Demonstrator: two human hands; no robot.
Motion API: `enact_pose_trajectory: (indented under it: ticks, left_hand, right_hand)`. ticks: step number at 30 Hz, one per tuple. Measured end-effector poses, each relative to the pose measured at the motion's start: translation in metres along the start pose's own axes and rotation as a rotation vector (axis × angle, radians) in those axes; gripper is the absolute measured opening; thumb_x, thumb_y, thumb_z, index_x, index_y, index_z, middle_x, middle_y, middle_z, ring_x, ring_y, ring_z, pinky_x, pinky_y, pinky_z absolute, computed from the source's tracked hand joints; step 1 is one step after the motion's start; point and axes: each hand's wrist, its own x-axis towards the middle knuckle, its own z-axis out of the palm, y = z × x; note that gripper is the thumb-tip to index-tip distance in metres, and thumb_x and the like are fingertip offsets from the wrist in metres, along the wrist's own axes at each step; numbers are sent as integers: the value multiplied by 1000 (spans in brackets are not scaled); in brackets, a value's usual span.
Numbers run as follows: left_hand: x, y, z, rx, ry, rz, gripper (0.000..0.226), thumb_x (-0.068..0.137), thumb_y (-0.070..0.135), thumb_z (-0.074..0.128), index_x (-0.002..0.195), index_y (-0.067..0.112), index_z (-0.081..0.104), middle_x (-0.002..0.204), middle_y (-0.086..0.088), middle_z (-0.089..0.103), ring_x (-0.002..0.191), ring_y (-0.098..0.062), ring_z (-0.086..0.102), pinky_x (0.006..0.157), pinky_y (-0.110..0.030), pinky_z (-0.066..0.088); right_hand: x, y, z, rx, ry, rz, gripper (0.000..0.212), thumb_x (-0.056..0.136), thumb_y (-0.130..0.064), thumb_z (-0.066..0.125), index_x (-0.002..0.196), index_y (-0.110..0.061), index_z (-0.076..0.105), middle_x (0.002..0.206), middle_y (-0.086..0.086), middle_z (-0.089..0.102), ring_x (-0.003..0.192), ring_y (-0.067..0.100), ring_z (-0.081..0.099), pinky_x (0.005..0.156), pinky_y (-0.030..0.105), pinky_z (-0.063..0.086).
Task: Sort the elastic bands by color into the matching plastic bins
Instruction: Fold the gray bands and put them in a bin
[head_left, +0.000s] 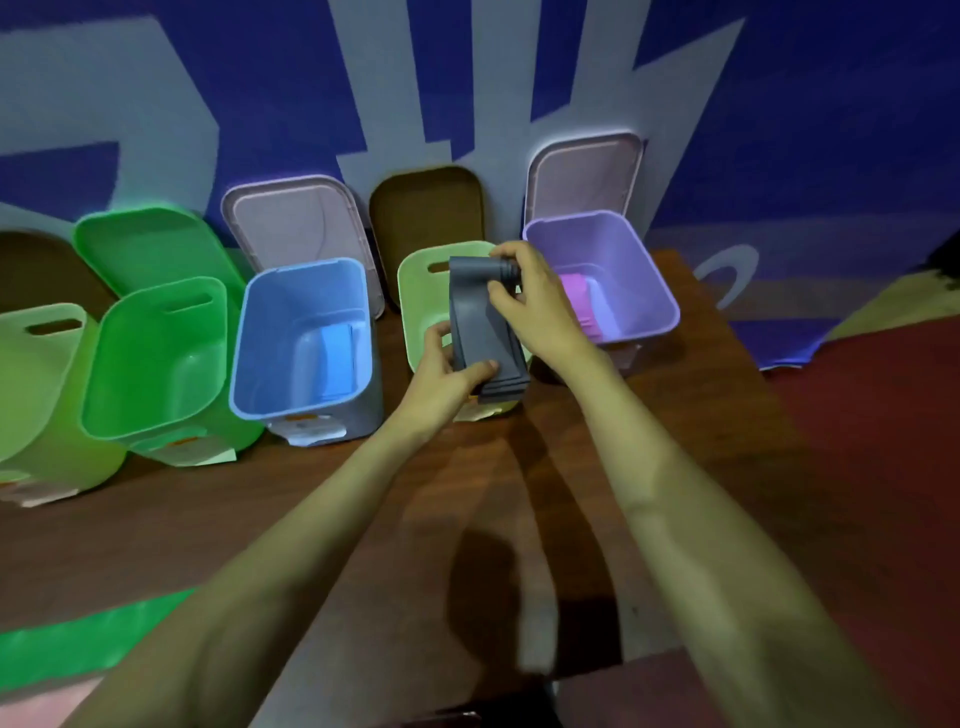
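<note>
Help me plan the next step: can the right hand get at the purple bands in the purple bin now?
Probably, but not freely: the purple bin stands open beside the right hand, nothing covering the purple bands; yet that hand grips the grey bands.

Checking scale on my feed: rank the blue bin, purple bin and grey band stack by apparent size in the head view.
Largest: blue bin
purple bin, farther back, so unsure
grey band stack, smallest
</note>
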Motion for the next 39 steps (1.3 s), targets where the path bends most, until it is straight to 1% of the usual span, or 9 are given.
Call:
enact_pose_trajectory:
  ticks: [5, 10, 13, 16, 21, 25, 29, 31, 39]
  left_hand:
    - [71, 1, -1, 74, 244, -108, 48, 84, 1, 65, 100, 12, 21, 84, -2, 46, 71, -14, 52, 67, -25, 48]
    - [127, -44, 0, 264, 184, -314, 32, 84, -3, 60, 69, 19, 41, 72, -3, 49, 85, -26, 55, 72, -33, 44]
    - [147, -57, -1, 372, 57, -417, 14, 91, 2, 50, 94, 1, 63, 91, -14, 61, 94, -29, 59, 61, -27, 46]
    - [169, -65, -4, 592, -30, -504, 30, 97, 6, 39, 113, -11, 57, 118, -26, 59, 111, -38, 55, 84, -38, 45]
    - [185, -74, -2, 831, -134, -598, 35, 101, 10, 29, 122, 0, 55, 127, -16, 56, 121, -31, 50, 96, -37, 40]
    - [185, -60, 6, 967, -185, -616, 37, 101, 17, 30, 124, 5, 55, 78, -9, 47, 123, -28, 45, 106, -40, 23]
    - [179, -55, 7, 1035, -276, -667, 35, 98, 14, 31, 124, 3, 51, 128, -17, 49, 127, -36, 36, 110, -41, 22]
    - [169, -50, 4, 1011, -295, -611, 31, 97, 7, 33, 119, -2, 54, 132, -22, 49, 124, -36, 44, 104, -38, 32]
    - [100, 0, -14, 827, 15, -312, 35, 93, 4, 44, 127, -3, 50, 133, -22, 50, 120, -33, 51, 90, -32, 42]
  right_hand:
    - [70, 30, 15, -165, -178, 78, 34, 89, -1, 45, 119, -11, 32, 102, 6, 43, 82, 27, 50, 68, 33, 37]
    - [96, 80, 66, -203, -390, 283, 11, 87, -20, 34, 90, -25, 44, 90, 3, 44, 75, 26, 46, 68, 37, 36]
    - [106, 102, 97, -283, -425, 398, 24, 80, -39, 34, 85, -20, 49, 83, 7, 48, 77, 33, 52, 72, 42, 41]
    - [112, 113, 118, -396, -402, 443, 33, 72, -52, 35, 75, -21, 48, 79, 11, 54, 79, 34, 54, 77, 47, 42]
    - [114, 129, 131, -485, -505, 409, 9, 91, -18, 37, 97, -17, 45, 102, 13, 48, 92, 30, 48, 77, 38, 33]
    - [109, 136, 132, -703, -455, 311, 23, 92, -10, 40, 115, -11, 45, 119, 19, 47, 115, 35, 40, 95, 41, 35]
    - [105, 130, 121, -692, -531, 363, 37, 93, -11, 39, 129, -14, 46, 133, 16, 39, 126, 34, 32, 107, 40, 30]
    - [102, 121, 110, -680, -563, 344, 44, 91, -7, 39, 134, -15, 44, 136, 16, 36, 127, 35, 32, 109, 40, 29]
    - [67, 52, 55, -649, -345, 46, 43, 87, -4, 47, 129, -8, 47, 125, 15, 48, 117, 34, 41, 98, 40, 37]
